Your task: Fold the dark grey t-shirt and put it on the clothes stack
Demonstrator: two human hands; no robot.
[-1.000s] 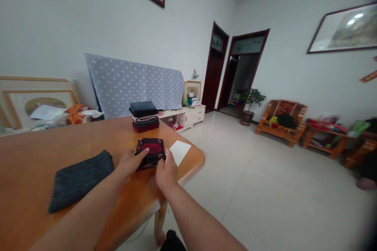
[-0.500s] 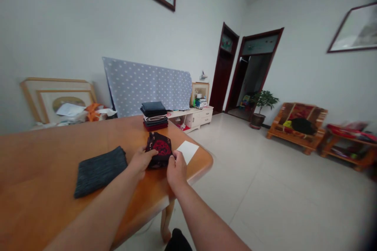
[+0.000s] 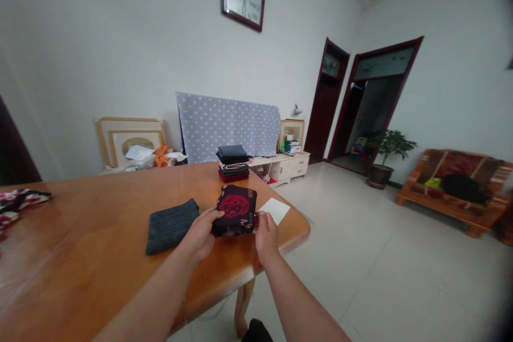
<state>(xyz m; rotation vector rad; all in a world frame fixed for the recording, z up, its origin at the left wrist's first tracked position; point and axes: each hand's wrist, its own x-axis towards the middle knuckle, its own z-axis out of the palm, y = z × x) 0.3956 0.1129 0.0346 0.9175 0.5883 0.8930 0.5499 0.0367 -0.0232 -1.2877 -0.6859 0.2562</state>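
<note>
A folded black garment point(image 3: 236, 210) with a red round print and pale lettering is held between my two hands, near the table's right corner. My left hand point(image 3: 204, 232) grips its left side, the thumb lying on top. At the right edge, my right hand point(image 3: 266, 231) pinches the cloth with thumb and fingers. Left of my left hand lies a folded dark blue-grey garment point(image 3: 171, 225), flat on the table. Behind the black garment stands a stack of folded clothes point(image 3: 233, 163). A white sheet point(image 3: 275, 209) lies just beyond my right hand.
The wooden table point(image 3: 100, 219) ends in a rounded corner at the right, with tiled floor beyond. A patterned cloth point(image 3: 20, 203) lies at its far left. Past the table are a white cabinet point(image 3: 286, 170), a potted plant point(image 3: 382, 165) and a wooden chair point(image 3: 452, 187).
The view has turned left, bringing the patterned cloth into sight. The black garment now looks flatter and squarer, with more lettering showing. Both hands keep hold of it.
</note>
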